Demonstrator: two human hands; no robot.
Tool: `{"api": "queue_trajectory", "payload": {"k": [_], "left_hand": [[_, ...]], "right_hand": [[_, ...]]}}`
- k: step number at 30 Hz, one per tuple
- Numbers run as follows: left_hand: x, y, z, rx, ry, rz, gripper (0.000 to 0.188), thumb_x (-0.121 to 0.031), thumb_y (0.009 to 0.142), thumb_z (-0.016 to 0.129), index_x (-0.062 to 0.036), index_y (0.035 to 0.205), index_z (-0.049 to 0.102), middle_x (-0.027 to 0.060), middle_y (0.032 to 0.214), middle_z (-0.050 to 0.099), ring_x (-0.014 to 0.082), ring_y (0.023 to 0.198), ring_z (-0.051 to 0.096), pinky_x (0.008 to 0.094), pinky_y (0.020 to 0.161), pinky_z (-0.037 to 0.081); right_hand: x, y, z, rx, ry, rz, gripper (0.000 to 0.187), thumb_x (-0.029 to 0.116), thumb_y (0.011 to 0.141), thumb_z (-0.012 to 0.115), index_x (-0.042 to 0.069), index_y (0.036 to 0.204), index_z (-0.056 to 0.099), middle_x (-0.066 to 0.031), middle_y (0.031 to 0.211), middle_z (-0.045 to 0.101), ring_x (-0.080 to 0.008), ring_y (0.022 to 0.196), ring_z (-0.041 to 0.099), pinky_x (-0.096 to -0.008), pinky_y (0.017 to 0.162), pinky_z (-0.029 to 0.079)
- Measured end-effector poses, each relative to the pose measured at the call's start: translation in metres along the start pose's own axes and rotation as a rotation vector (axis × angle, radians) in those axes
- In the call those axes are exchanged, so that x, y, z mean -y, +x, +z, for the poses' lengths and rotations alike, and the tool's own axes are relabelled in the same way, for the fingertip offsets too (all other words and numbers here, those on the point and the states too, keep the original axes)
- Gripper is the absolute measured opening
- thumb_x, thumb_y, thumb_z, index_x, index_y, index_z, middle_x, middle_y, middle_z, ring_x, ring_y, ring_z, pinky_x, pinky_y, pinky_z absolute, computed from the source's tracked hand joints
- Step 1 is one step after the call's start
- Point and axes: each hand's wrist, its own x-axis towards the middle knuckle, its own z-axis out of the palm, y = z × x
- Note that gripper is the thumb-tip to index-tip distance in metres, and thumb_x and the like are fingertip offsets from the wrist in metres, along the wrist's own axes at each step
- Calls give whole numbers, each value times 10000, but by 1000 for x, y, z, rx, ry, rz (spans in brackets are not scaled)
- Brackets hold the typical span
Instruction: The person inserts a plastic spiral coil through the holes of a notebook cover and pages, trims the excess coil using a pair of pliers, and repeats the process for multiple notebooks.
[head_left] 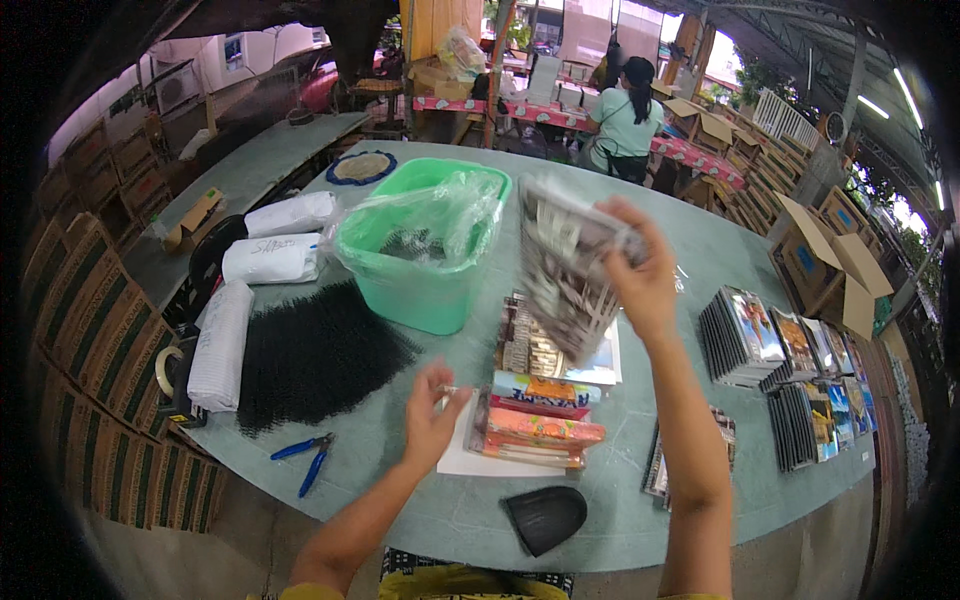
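Head view: a blurred, flat grey-and-white printed bundle (565, 275) is gripped by the right hand (637, 262) above the grey-green worktop (620, 535); the left hand (434, 415), half-open and apparently empty, is held beside colourful rectangular packs (545, 428).

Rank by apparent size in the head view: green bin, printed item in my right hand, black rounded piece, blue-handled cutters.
1. Green bin
2. Printed item; blurred and raised toward the camera, so true size is unsure
3. Black rounded piece
4. Blue-handled cutters
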Motion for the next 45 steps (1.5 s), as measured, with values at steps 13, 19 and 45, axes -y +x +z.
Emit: {"api": "queue_trajectory", "payload": {"k": [13, 19, 45], "left_hand": [[-1, 38, 16, 459, 316, 130, 642, -314, 719, 765, -38, 1231, 492, 94, 1175, 530, 221, 1164, 435, 367, 994, 332], [-51, 31, -1, 326, -263, -89, 460, -285, 792, 706, -23, 1142, 560, 84, 1147, 537, 173, 1045, 504, 331, 931, 377], [-42, 11, 45, 16, 34, 100, 280, -225, 960, 446, 10, 840, 536, 34, 817, 542, 88, 778, 454, 249, 715, 383]], "right_hand": [[-81, -236, -53, 2, -170, 552, 341, -96, 772, 602, -12, 1100, 556, -72, 1022, 639, -167, 966, 584, -294, 872, 436], [-32, -205, -48, -20, -51, 399, 514, 10, 737, 675, 27, 1213, 481, -92, 1072, 601, -171, 863, 572, -285, 783, 456], [-47, -339, -249, -350, -1171, 1198, 623, 479, 808, 585, -18, 1181, 538, -246, 1258, 480, -406, 1165, 434, -481, 967, 336]]}}
